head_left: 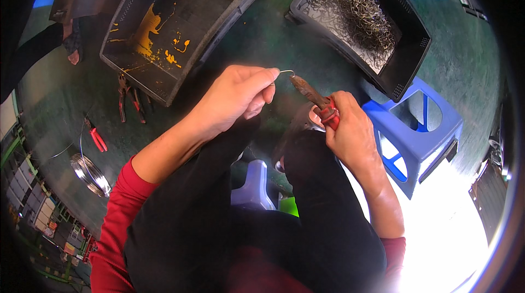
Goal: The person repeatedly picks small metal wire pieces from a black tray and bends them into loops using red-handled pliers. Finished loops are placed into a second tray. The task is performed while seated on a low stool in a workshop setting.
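Your left hand [235, 99] pinches a wire [285, 72] above your knees; your right hand [347, 129] grips pliers [314, 98] closed on its hooked end. Keep the pinch firm while twisting.

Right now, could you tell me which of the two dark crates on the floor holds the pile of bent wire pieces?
The upper-right crate, beside the blue stool, holds them; the upper-left crate shows only yellow paint stains.

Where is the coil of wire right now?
In the head view, the coil of wire lies on the green floor at lower left, just below the red-handled cutters, left of the person's red sleeve.
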